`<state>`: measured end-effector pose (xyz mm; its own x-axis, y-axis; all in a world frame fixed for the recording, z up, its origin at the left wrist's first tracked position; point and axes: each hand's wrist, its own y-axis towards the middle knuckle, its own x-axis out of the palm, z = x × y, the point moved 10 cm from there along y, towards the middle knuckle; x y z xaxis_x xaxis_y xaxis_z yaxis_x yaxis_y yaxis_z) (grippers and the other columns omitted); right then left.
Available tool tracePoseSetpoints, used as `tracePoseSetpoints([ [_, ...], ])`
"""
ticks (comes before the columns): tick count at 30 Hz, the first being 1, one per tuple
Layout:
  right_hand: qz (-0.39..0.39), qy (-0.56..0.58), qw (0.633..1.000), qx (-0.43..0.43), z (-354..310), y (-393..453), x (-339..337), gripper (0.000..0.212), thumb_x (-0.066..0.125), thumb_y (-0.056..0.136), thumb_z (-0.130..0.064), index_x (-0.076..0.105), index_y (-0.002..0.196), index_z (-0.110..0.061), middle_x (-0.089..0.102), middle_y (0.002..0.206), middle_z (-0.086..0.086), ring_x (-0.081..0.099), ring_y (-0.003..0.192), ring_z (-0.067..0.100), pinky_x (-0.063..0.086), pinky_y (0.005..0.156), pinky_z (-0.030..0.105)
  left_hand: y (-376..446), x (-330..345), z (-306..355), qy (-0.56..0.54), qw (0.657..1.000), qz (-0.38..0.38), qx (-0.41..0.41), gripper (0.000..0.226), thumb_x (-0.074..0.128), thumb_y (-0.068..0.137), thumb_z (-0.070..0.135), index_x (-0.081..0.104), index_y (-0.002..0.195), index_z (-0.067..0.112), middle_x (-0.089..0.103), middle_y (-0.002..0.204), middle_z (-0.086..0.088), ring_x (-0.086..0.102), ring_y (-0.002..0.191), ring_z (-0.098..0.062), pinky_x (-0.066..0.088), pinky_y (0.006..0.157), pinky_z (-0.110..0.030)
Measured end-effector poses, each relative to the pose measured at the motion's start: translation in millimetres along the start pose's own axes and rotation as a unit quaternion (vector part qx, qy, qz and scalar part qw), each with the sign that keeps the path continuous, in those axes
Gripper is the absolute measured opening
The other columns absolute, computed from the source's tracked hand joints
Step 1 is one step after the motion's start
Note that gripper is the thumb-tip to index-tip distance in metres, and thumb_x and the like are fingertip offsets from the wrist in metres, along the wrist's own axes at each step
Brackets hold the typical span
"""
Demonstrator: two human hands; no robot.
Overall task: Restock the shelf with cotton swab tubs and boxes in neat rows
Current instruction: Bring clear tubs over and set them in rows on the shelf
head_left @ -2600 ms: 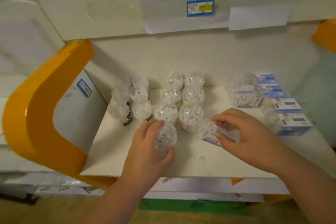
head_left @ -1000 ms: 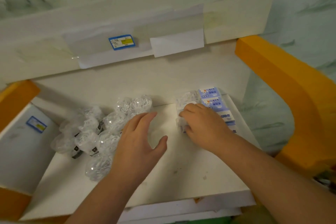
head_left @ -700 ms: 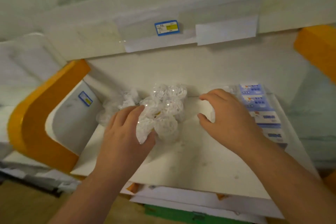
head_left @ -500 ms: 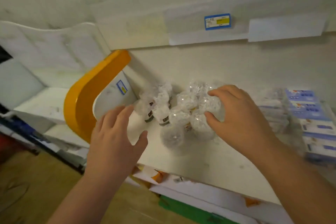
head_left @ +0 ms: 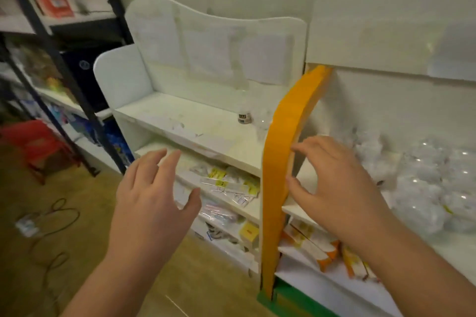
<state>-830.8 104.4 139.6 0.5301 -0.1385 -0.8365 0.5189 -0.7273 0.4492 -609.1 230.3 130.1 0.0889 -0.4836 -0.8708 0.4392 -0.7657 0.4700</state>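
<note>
Clear cotton swab tubs (head_left: 422, 177) stand blurred in a cluster on the white shelf (head_left: 306, 177) at the right, behind the orange side panel (head_left: 286, 152). My right hand (head_left: 334, 185) hovers in front of that panel, fingers spread, holding nothing. My left hand (head_left: 152, 195) is raised over the floor, left of the panel, open and empty. One small tub with a dark label (head_left: 244, 117) stands alone on the neighbouring white shelf (head_left: 185, 121). The blue boxes are out of view.
Lower shelves hold flat packets (head_left: 229, 185) and orange packs (head_left: 316, 247). A black metal rack (head_left: 59, 59) stands at the left with a red stool (head_left: 33, 147) beside it. Cables (head_left: 51, 229) lie on the wooden floor.
The view has swung left, away from the tub cluster toward the neighbouring shelf unit. My right hand has come off the tubs and both hands now hover empty in front of the orange panel.
</note>
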Motion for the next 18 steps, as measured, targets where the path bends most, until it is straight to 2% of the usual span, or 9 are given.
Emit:
tracePoseSetpoints([
  [5,-0.006,-0.016,1.0,-0.006,-74.8,30.9,51.5,0.045,0.064,0.086,-0.039,0.055,0.129,-0.027,0.053,0.126,-0.009,0.045,0.118,0.013,0.031,0.096,0.021,20.4,14.1,-85.6,0.005,0.999,-0.031,0.01,0.075,0.065,0.081,0.05,0.041,0.144,0.02,0.046,0.142,-0.001,0.036,0.135,-0.023,0.03,0.113,-0.042],
  [8,-0.016,-0.032,0.999,0.006,-96.8,46.6,75.9,0.044,0.063,0.085,-0.04,0.055,0.126,-0.027,0.054,0.123,-0.008,0.047,0.115,0.015,0.038,0.093,0.026,32.4,23.4,-115.9,-0.001,0.999,-0.039,0.014,0.074,0.064,0.08,0.052,0.042,0.144,0.02,0.046,0.142,0.0,0.036,0.134,-0.022,0.03,0.112,-0.041],
  [11,-0.016,-0.053,0.998,0.016,-105.9,64.9,95.7,0.045,0.062,0.085,-0.041,0.055,0.126,-0.027,0.054,0.121,-0.008,0.049,0.112,0.015,0.043,0.092,0.029,49.7,38.2,-134.4,-0.006,0.998,-0.049,0.028,0.074,0.063,0.081,0.052,0.041,0.144,0.021,0.045,0.143,-0.001,0.036,0.134,-0.023,0.032,0.111,-0.041],
  [18,-0.02,-0.048,0.998,0.046,-88.7,118.3,147.3,0.047,0.061,0.086,-0.04,0.051,0.13,-0.027,0.051,0.121,-0.009,0.046,0.112,0.014,0.041,0.093,0.029,113.3,81.8,-149.0,-0.009,0.996,-0.06,0.058,0.072,0.063,0.082,0.051,0.04,0.144,0.023,0.045,0.143,0.0,0.034,0.134,-0.021,0.033,0.11,-0.038],
])
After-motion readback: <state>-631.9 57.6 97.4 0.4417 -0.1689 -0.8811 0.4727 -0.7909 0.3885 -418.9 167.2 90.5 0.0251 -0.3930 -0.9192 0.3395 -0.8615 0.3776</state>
